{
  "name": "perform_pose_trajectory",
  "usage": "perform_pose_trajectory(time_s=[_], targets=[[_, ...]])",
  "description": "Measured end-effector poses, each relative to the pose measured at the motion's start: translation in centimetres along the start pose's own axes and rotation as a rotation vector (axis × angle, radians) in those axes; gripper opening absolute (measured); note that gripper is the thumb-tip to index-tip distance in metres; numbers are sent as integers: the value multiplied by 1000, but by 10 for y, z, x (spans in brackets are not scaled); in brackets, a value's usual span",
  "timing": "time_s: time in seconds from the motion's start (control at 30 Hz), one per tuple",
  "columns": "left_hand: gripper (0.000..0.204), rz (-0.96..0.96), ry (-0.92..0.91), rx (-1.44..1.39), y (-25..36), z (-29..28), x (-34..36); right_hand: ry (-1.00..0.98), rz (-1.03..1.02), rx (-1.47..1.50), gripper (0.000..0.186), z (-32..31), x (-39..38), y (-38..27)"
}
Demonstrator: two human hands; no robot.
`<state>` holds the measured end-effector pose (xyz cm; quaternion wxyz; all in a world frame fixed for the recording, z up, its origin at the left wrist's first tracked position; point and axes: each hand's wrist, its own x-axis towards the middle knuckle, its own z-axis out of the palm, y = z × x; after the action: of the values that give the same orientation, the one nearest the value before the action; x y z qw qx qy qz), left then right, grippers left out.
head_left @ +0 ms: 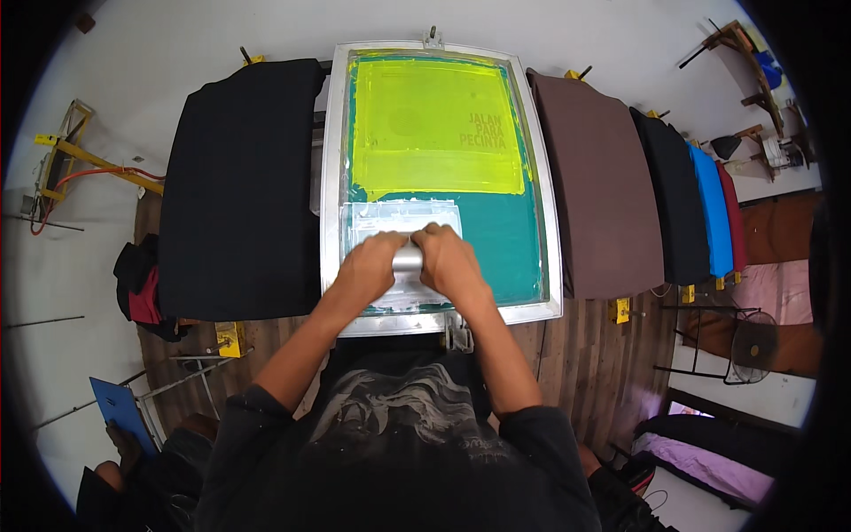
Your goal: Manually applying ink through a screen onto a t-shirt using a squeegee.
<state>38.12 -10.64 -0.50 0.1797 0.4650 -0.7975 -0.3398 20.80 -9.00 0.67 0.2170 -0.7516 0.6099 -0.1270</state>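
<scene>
A metal-framed printing screen (331, 177) lies flat in front of me, its mesh teal with a large yellow-green patch (434, 124) at the far end. Both my hands grip a squeegee with a silvery metal handle (408, 260) at the near end of the mesh. My left hand (368, 266) holds its left part and my right hand (450, 262) its right part. White ink (399, 217) is smeared on the mesh just beyond the hands. The squeegee's blade is hidden under my fingers.
A black garment (239, 186) lies on the pallet to the left; brown (598, 195), black (674, 195), blue (714, 208) and dark red garments lie in a row to the right. Wooden boards (576, 355) run beneath. A seated person holds a blue board (120, 412) at lower left. A fan (749, 350) stands at right.
</scene>
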Motion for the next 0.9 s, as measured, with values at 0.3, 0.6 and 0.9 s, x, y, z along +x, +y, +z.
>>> perform_pose_trajectory(time_s=[0.3,0.6,0.9], targets=[[55,-65,-163,18,31,11,-71,-150,22,82,39,-3,-77,-28],[40,-115,-54,52,16,-22,19,-95,24,-57,30,-17,25,1],[50,-10,-38,54,23,11,-63,-92,17,77,49,9,-59,-18]])
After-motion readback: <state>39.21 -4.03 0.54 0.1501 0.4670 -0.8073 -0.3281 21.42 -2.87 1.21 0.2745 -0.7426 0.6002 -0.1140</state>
